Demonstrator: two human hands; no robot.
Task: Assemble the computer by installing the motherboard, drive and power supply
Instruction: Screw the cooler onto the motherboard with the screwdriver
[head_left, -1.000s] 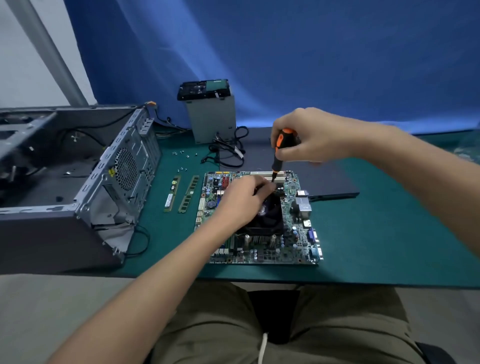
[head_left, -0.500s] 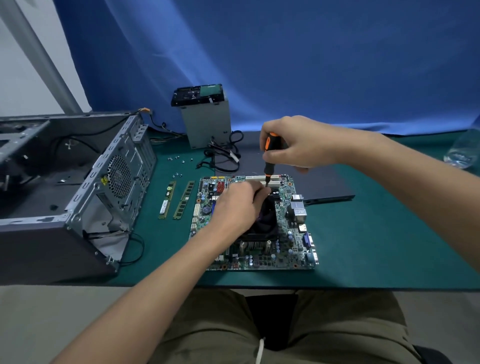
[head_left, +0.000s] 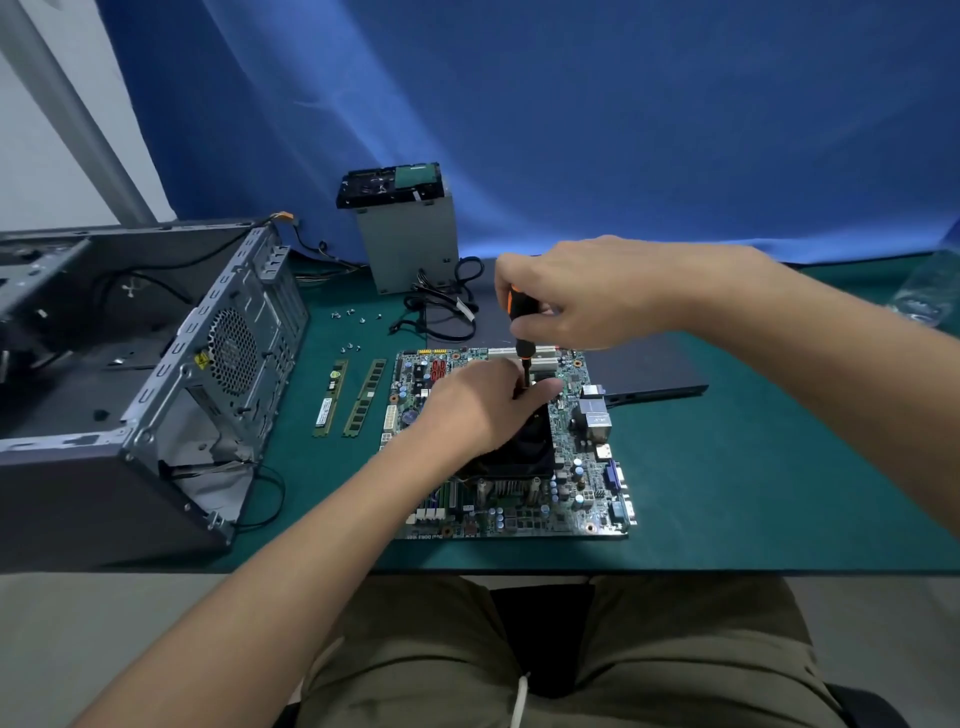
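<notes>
- The fingers of the right hand are clenching around the orange-and-black handle of the screwdriver, holding it upright with the tip pointing down.
- The left hand is pinching the lower end of the shaft between thumb and forefinger, while its other fingers are curling over the black fan.
- The fan is sitting on the motherboard, which is lying flat on the green mat near the front edge, outside the case.
- Two memory sticks are lying side by side just left of the board, with loose screws lying behind them.
- The case is lying on its side at the left end of the mat, its open side facing up.
- The power supply is standing upright at the back, carrying the drive on top, with black cables trailing in front.
- A dark grey panel is lying flat behind the board, below the right wrist.
- A clear bottle is showing at the far right edge.
</notes>
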